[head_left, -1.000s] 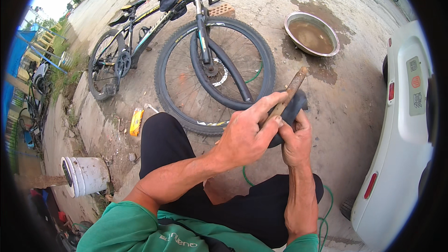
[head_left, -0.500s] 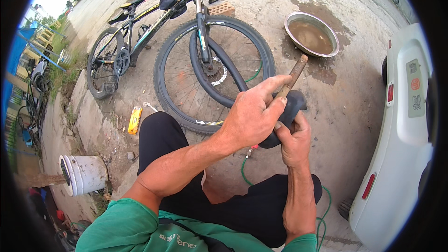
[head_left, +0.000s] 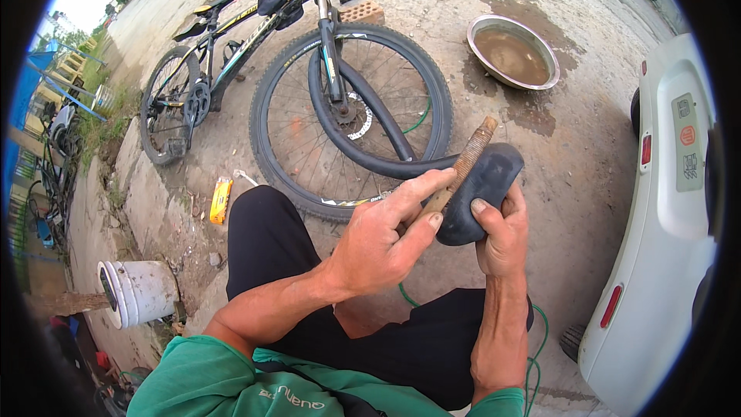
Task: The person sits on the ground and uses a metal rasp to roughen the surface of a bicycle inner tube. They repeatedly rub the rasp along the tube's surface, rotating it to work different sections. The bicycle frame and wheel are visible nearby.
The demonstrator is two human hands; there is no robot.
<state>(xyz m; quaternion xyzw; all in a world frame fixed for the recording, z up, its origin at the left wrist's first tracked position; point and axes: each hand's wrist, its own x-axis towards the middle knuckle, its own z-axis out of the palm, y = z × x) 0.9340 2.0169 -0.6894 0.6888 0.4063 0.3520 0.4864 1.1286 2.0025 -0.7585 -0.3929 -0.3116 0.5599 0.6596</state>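
My left hand (head_left: 382,243) grips a brown stick (head_left: 472,158) with a rough, ridged upper part, slanting up and away from me. It lies along the edge of a black bicycle inner tube (head_left: 485,193); whether they touch I cannot tell. My right hand (head_left: 503,239) holds a swollen, bent section of that tube, thumb on top and fingers hidden beneath. From there the tube runs left in a loop across the front wheel (head_left: 261,143) of a bicycle (head_left: 262,31), passing by the fork.
A metal basin (head_left: 473,29) of murky water sits on wet concrete ahead. To my right stands a white vehicle (head_left: 656,201). A yellow packet (head_left: 221,201) and a dirty white bucket (head_left: 147,292) lie at left. A perforated brick (head_left: 363,12) and a green hose (head_left: 545,332) are nearby.
My left hand and the stick have moved a little down and left. My right hand has turned the tube section, so its broad side now faces up.
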